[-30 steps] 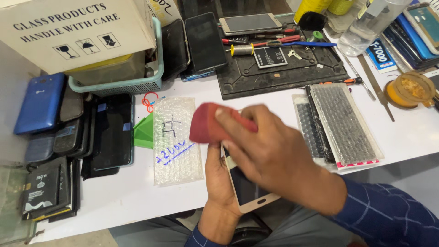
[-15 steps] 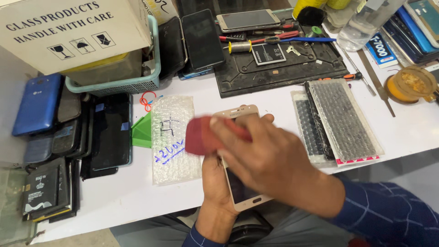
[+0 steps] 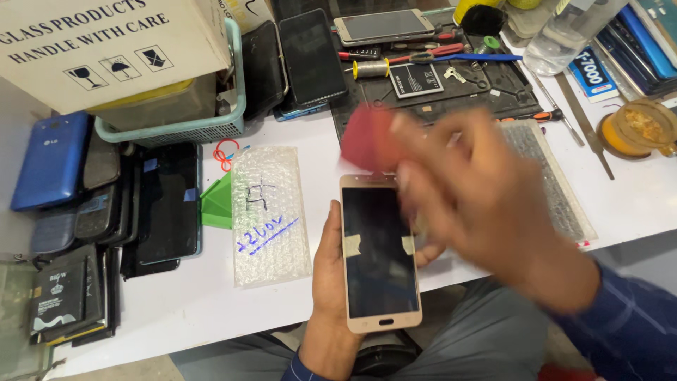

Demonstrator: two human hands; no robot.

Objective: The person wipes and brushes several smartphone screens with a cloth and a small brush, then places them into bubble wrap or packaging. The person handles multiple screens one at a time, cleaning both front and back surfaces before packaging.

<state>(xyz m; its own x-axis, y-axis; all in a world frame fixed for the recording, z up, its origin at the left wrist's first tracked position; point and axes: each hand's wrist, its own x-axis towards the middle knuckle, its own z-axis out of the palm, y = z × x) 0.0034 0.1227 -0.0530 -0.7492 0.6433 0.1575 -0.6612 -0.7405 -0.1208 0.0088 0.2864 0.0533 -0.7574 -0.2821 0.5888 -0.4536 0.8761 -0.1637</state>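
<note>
While the right hand (image 3: 479,204) is motion-blurred, the containers read clearly: teal mesh basket (image 3: 190,127) at the back left of the white worktop (image 3: 176,310) holds a yellowish block and carries a white cardboard box (image 3: 99,42) on top; what else is inside is hidden by the box. Black work mat (image 3: 458,92) at the back holds a phone battery (image 3: 416,79), a small spool (image 3: 371,68), red-handled tools and a gold phone face up at its far edge. Round orange tin (image 3: 638,127) far right, contents not readable.

Left hand (image 3: 331,275): palm up under a gold-framed phone (image 3: 379,254), fingers wrapped round its edges, closed on it, screen facing up and dark, two bits of tape on the glass. Phone sits over the worktop's near edge, above the lap.

Right hand: raised above the phone's top end, fingers closed on a red pad (image 3: 367,137), clear of the screen. Blur smears fingers and pad, so the exact grip is hard to make out.

Bubble-wrap pouch (image 3: 269,212) lies flat just left of the phone. Stack of dark phones (image 3: 162,204) and a blue one (image 3: 51,161) far left, partly overlapping. Right forearm in a blue sleeve is cut off at the frame edge.
</note>
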